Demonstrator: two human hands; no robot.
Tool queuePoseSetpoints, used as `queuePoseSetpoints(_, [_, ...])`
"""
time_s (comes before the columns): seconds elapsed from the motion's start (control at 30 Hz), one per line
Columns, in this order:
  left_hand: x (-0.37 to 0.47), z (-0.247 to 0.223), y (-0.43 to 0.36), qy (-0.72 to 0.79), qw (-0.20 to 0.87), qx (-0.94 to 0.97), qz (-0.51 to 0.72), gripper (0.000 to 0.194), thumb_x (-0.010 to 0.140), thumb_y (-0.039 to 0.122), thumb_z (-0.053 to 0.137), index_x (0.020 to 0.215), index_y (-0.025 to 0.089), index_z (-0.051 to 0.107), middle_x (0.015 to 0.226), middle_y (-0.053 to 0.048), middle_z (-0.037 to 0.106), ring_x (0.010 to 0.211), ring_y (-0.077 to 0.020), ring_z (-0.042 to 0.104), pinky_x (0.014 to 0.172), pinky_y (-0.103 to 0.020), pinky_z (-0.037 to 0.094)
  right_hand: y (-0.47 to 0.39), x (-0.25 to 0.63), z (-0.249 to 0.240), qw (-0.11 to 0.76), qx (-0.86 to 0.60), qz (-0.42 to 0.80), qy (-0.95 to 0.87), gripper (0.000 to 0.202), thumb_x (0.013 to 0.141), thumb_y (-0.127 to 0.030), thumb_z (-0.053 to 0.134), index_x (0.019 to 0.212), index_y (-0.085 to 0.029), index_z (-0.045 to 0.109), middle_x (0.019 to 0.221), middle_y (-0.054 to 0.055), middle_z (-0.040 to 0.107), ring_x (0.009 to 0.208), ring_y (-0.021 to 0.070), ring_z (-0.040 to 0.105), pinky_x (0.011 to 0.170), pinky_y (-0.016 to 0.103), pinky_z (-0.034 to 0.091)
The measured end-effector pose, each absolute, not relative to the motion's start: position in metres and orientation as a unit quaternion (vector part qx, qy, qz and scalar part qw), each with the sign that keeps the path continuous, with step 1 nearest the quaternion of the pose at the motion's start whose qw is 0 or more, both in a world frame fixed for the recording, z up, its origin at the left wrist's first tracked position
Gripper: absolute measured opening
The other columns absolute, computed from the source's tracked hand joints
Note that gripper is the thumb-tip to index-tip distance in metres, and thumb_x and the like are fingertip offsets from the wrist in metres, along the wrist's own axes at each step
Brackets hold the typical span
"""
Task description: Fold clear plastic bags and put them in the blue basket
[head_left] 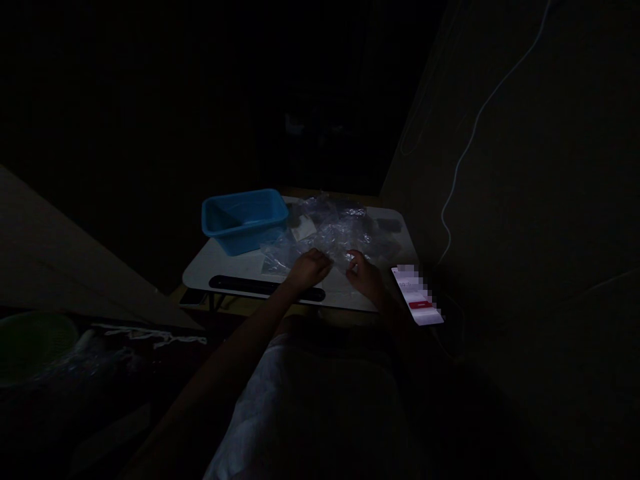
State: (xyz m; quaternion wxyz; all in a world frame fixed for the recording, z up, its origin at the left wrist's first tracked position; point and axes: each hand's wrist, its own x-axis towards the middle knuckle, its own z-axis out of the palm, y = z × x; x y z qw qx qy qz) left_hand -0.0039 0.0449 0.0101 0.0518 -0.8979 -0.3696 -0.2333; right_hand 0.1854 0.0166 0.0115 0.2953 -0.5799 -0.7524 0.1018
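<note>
On the table [200,270], the clear plastic [341,233] seems light, slippery, best held by edges; left hand [308,269] and right hand [365,276] bend fingers, whether pinching is unclear

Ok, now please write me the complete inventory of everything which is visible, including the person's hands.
Table: one, white, centre
Black strip: one, black, along the table's near edge
Basin: one, blue, table's left side
Clear plastic: count unclear, transparent, on the table
Flat piece: one, whitish, among the plastic
Phone: one, screen pale with red, right of the table
Cable: one, white, upper right
Bowl-like thing: one, green, lower left
String: count unclear, white, lower left
Pale shapes: count unclear, far back, too dark to name
Clothing: count unclear, pale where lit, bottom middle
Left hand: one, bare, at the plastic
Right hand: one, bare, at the plastic
</note>
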Motion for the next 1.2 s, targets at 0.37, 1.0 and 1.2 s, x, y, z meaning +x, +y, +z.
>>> queuePoseSetpoints(0.37, [-0.008,0.013,0.039,-0.317,-0.007,-0.912,-0.259,0.028,0.081,0.038,0.049,0.090,0.017,0.064,0.097,-0.008,0.064,0.095,-0.0193,0.055,0.083,-0.034,0.045,0.015,0.187,0.011,0.342,-0.566,0.143,-0.736,0.066,0.070,-0.010,0.041,0.132,-0.018,0.022,0.108,0.004,0.062,0.069,0.0130,0.059,0.070,0.026,0.045])
queuePoseSetpoints(1.0, [-0.016,0.018,0.029,-0.309,0.007,-0.921,-0.238,0.030,0.083,0.027,0.037,0.081,0.017,0.065,0.088,-0.007,0.066,0.095,-0.0191,0.057,0.082,-0.035,0.044,0.018,0.187,0.006,0.324,-0.595,0.105,-0.728,0.038,0.075,-0.012,0.042,0.110,-0.019,0.054,0.094,0.004,0.068,0.083,0.0155,0.062,0.077,0.028,0.047])
queuePoseSetpoints(1.2, [-0.018,0.019,0.028,-0.345,0.026,-0.912,-0.219,0.029,0.082,0.025,0.036,0.076,0.016,0.064,0.075,-0.007,0.062,0.078,-0.0185,0.055,0.072,-0.031,0.044,0.017,0.186,0.008,0.329,-0.593,0.102,-0.728,0.036,0.076,-0.013,0.041,0.108,-0.018,0.056,0.096,0.005,0.068,0.086,0.0160,0.063,0.079,0.028,0.047])
